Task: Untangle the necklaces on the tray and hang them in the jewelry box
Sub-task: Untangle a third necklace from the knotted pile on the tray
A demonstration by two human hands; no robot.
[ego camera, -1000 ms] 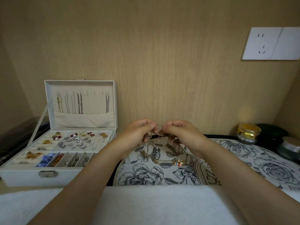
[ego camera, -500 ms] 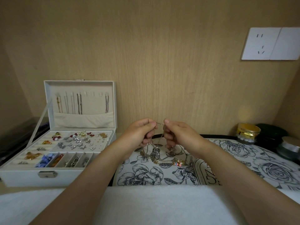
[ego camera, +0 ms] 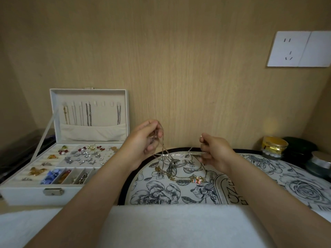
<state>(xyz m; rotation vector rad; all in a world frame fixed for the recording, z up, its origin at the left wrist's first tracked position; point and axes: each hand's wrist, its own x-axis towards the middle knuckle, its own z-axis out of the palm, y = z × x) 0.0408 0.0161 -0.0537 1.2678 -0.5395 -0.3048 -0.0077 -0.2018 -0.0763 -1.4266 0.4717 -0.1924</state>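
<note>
Above the far side of the tray [ego camera: 161, 196], we hold one thin silver necklace [ego camera: 179, 154] with our two hands. Our left hand [ego camera: 146, 140] is up higher. Its grip is a tight pinch of thumb and finger on one end of the chain, with the other fingers curled. Our right hand [ego camera: 215, 153] is lower and well apart from the left. Its grip pinches the other end, and its fingers are curled too. From the left hand the chain drops down. Then it runs sideways, left to right, to the right hand.

Under it, on the flowery tray, lies a tangle of necklaces [ego camera: 172, 163]. We can pick out one gold necklace [ego camera: 195, 179] with coloured beads, but we cannot count them all.

One white jewelry box [ego camera: 26, 194] stands open just left of the tray. We count five chains [ego camera: 88, 114] hanging straight down in its lid [ego camera: 89, 93]. Three pots sit far right: a gold pot [ego camera: 275, 145], a dark green pot [ego camera: 299, 145] and a silver pot [ego camera: 320, 163].
</note>
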